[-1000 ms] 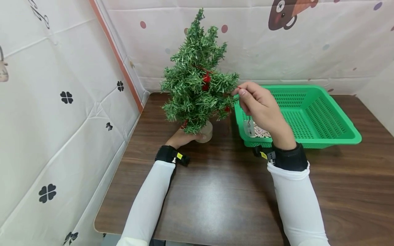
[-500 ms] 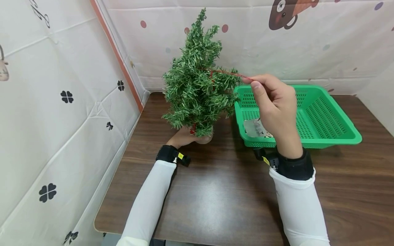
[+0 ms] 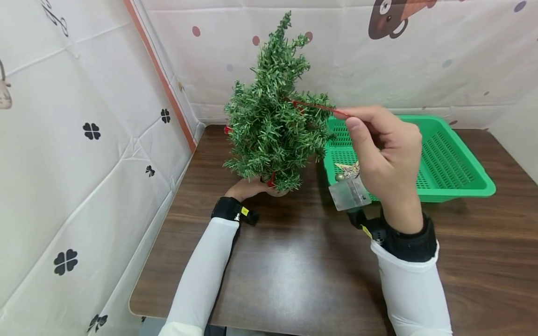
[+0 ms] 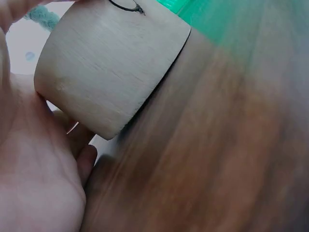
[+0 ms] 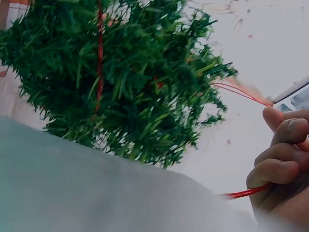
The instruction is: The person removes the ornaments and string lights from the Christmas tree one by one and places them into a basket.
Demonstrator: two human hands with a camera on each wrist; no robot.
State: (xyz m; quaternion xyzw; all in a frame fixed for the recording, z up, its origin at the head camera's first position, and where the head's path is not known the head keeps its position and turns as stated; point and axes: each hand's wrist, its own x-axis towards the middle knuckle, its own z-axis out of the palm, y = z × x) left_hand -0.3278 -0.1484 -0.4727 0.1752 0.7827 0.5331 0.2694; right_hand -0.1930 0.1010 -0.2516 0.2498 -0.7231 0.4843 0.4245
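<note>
The tree (image 3: 273,112) is at the back of the desk (image 3: 290,280), and its tip has moved a bit toward 3 o'clock. At its 6 o'clock, the left hand (image 3: 248,188) grips the base (image 4: 113,67). At 3 o'clock, the right hand (image 3: 386,154) pinches a red string (image 3: 313,105) and has gone farther out, so the string seems to be getting pulled from the branches. At 4 o'clock, a clear bag (image 3: 350,193) now shows before the basket (image 3: 458,192).

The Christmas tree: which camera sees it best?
The head view: it shows the tree from its tip down to its low branches. The right wrist view shows branches close up, cut off at the top. The left wrist view mainly shows its pale base.
</note>
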